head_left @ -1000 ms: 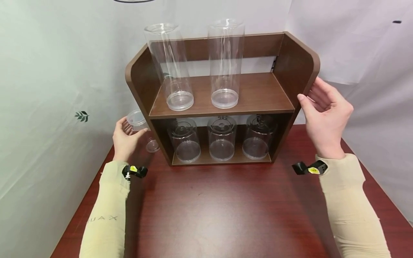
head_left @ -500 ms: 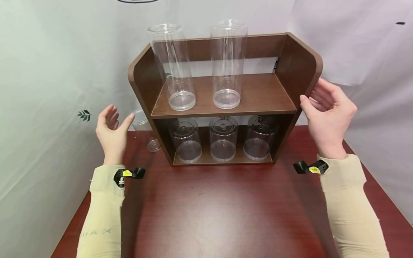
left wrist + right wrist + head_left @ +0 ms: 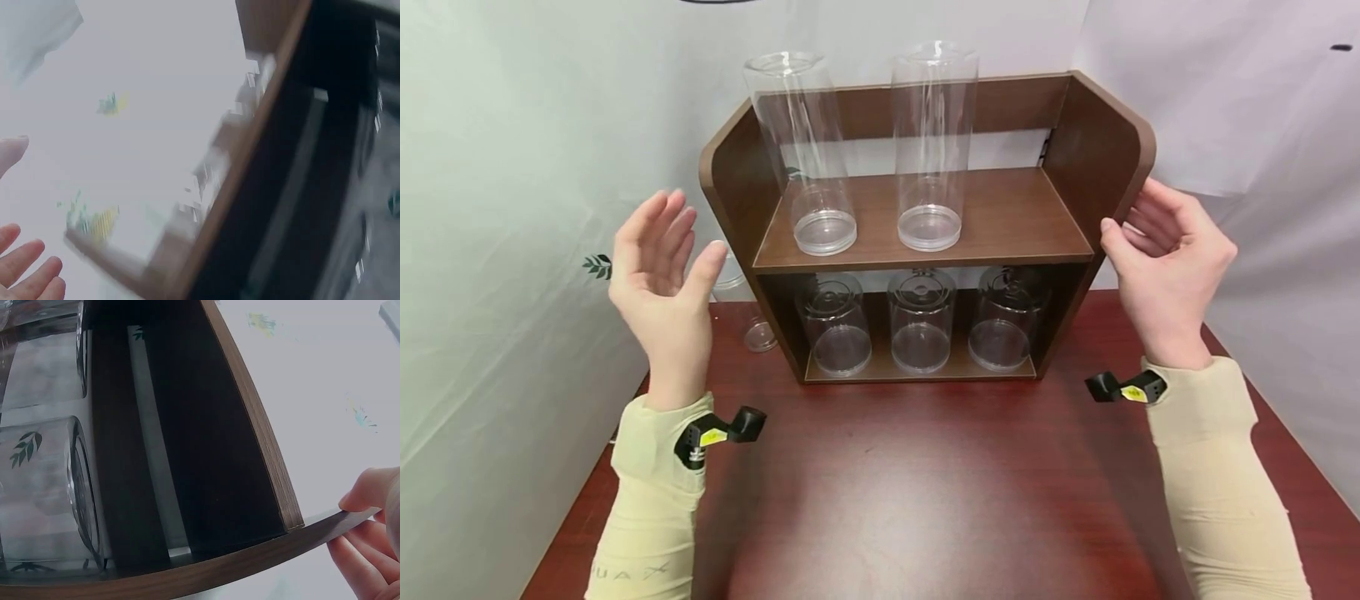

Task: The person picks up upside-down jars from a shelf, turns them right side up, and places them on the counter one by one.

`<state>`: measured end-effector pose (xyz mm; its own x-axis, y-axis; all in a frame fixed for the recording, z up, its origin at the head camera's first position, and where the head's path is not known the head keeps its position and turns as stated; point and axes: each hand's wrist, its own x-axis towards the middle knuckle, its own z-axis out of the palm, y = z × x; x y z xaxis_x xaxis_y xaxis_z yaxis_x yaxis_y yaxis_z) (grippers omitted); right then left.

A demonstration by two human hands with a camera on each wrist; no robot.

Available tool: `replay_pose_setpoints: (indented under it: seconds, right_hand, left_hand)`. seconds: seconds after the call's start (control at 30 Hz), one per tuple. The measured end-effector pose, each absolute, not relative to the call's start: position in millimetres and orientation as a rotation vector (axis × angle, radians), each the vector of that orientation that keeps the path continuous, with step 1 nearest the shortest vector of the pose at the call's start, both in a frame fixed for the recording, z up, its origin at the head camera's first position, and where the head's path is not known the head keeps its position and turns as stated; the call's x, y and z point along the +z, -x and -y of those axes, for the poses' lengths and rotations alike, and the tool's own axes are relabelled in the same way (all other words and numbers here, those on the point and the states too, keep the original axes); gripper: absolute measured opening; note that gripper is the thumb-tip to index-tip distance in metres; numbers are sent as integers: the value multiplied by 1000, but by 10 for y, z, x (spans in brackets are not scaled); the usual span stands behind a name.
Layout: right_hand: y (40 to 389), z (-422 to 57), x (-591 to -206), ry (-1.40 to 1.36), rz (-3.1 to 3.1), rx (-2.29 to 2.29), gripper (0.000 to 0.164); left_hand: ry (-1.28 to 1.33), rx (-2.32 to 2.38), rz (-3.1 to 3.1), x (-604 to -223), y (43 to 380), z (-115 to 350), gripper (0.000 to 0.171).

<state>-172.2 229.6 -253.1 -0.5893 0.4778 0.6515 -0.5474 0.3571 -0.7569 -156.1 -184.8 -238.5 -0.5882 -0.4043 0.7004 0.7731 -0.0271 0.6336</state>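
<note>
A two-tier brown wooden shelf [image 3: 1007,212] stands on the table. My right hand [image 3: 1176,271] grips its right side panel, thumb at the front edge and fingers around the outside; the right wrist view shows the panel [image 3: 312,540] between thumb and fingers. Left of the shelf, my left hand [image 3: 658,304] is raised with fingers spread and holds nothing. Behind its thumb, partly hidden, a clear plastic jar [image 3: 758,333] stands beside the shelf. Two tall clear cylinders, one left [image 3: 823,229] and one at the middle [image 3: 930,225], stand on the upper board.
On the lower tier sit three shorter clear jars, at left [image 3: 840,346], middle [image 3: 921,343] and right [image 3: 998,343]. The reddish-brown table [image 3: 917,483] extends in front. A pale leaf-print cloth [image 3: 520,208] hangs around the back and sides. The left wrist view is blurred.
My left hand has let go of the clear jar beside the shelf, drawn back left, then risen with its fingers spreading. The right hand keeps its grip on the side panel.
</note>
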Motion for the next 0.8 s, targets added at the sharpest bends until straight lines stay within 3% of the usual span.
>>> replay_pose_setpoints:
  seconds: [0.4,0.57,0.8]
  right_hand:
    - [1732,-2281,-2551,-60,1709,1382,38]
    - [1740,-2261,-2546,-68,1703,1394,38]
    - [1754,-2237,-2545,-74,1702,1405,39]
  left_hand:
    - [823,-1689,1668,-2169,1506,1181,73]
    - [862,-1624,1846,-1973,1426,897,82]
    - [751,-1640,2011,-1698,1603,633,95]
